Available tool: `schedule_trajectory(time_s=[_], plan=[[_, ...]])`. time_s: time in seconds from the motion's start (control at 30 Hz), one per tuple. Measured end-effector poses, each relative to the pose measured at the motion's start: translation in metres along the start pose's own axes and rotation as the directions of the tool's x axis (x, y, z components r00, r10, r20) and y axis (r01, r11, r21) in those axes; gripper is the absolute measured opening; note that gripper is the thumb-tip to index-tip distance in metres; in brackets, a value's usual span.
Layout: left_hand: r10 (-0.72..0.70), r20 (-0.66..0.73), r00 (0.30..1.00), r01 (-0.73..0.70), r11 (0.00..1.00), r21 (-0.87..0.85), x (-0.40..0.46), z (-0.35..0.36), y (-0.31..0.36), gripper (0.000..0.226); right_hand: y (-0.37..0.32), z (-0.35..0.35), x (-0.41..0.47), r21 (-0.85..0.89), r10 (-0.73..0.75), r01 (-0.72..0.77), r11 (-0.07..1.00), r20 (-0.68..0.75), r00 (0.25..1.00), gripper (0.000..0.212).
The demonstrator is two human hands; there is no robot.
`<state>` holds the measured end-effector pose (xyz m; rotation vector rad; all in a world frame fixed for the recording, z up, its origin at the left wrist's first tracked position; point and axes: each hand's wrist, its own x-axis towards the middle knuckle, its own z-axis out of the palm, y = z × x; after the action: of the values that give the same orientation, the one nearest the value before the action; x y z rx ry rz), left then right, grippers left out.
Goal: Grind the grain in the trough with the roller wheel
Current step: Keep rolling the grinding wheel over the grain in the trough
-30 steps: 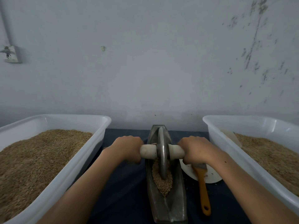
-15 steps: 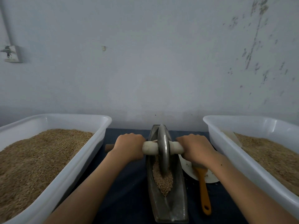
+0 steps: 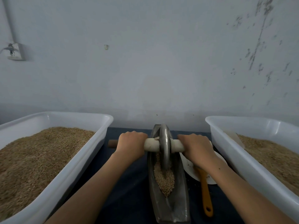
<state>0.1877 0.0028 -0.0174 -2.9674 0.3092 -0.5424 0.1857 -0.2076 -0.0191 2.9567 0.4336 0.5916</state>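
Observation:
A narrow boat-shaped metal trough (image 3: 169, 207) lies lengthwise on the dark table between two tubs. Brown grain (image 3: 163, 178) is heaped in its middle. The metal roller wheel (image 3: 164, 146) stands upright in the trough near its far end, its rim sunk in the grain. A pale axle handle (image 3: 151, 145) runs through the wheel. My left hand (image 3: 131, 143) grips the handle left of the wheel, and my right hand (image 3: 195, 147) grips it on the right. A brown handle tip sticks out beyond my left hand.
A white tub (image 3: 77, 164) full of grain stands on the left, and another white tub (image 3: 229, 149) with grain on the right. A white plate (image 3: 189, 167) and an orange-handled brush (image 3: 206, 196) lie right of the trough. A wall rises close behind.
Both hands have pushed the roller wheel away from me along the trough toward its far end, uncovering more of the grain heap.

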Motion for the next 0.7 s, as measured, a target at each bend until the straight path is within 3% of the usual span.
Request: schedule_trajectory(time_s=[0.13,0.3,0.37,0.47,0.6,0.7], plan=[[0.043,0.048,0.998,-0.043,0.999,-0.005,0.0,-0.001,-0.002,0.024,0.002,-0.003,0.001,-0.002,-0.022,0.022,1.0,0.047,0.999,0.012],[0.089,0.316,0.945,-0.052,0.991,-0.125,0.002,-0.01,-0.008,0.035,0.005,-0.018,0.002,0.009,-0.087,0.088,0.996,0.302,0.949,0.024],[0.089,0.349,0.933,-0.042,0.989,-0.139,0.001,-0.01,-0.01,0.037,0.004,-0.021,0.002,0.011,-0.096,0.098,0.995,0.341,0.935,0.024],[0.066,0.281,0.957,-0.039,0.994,-0.101,0.001,-0.007,-0.008,0.034,0.002,-0.018,0.002,-0.002,-0.081,0.085,0.996,0.272,0.959,0.019],[0.034,-0.002,0.999,-0.034,0.999,0.005,0.002,0.001,-0.001,0.022,0.002,-0.008,-0.001,0.035,-0.03,0.027,0.999,0.085,0.996,0.012],[0.017,-0.075,0.997,-0.019,1.0,-0.024,0.001,0.006,-0.001,0.017,0.0,-0.004,-0.002,0.02,-0.004,0.004,1.0,0.015,1.0,0.012]])
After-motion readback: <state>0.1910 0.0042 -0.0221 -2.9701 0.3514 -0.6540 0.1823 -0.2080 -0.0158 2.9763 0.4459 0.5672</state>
